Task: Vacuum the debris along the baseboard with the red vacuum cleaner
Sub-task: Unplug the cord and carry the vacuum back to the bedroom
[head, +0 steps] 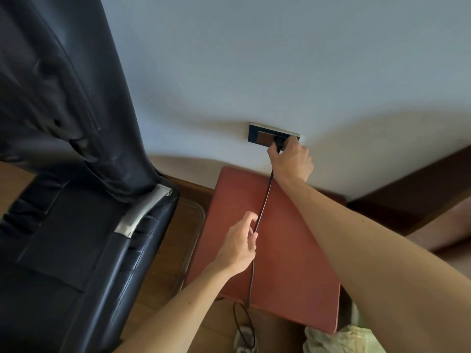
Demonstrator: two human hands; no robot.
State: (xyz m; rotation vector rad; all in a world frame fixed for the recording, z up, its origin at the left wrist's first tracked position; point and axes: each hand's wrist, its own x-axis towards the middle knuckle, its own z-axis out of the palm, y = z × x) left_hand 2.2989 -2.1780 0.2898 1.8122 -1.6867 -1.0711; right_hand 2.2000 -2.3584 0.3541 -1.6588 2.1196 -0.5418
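Note:
My right hand (291,159) grips a black plug (278,143) at the dark wall socket plate (260,135) low on the white wall. From the plug a black power cord (263,202) runs down across a reddish-brown stool top (293,250). My left hand (240,244) pinches the cord midway over the stool. Below the stool's near edge the cord loops on the wooden floor (168,245). The wooden baseboard (193,188) shows between the chair and the stool. No vacuum cleaner is in view.
A black leather chair (76,200) with a metal armrest fills the left side. Dark wooden furniture (407,197) stands against the wall at right. A metal frame (196,225) lies on the floor left of the stool. A shoe (243,340) and light trousers (339,340) show at the bottom.

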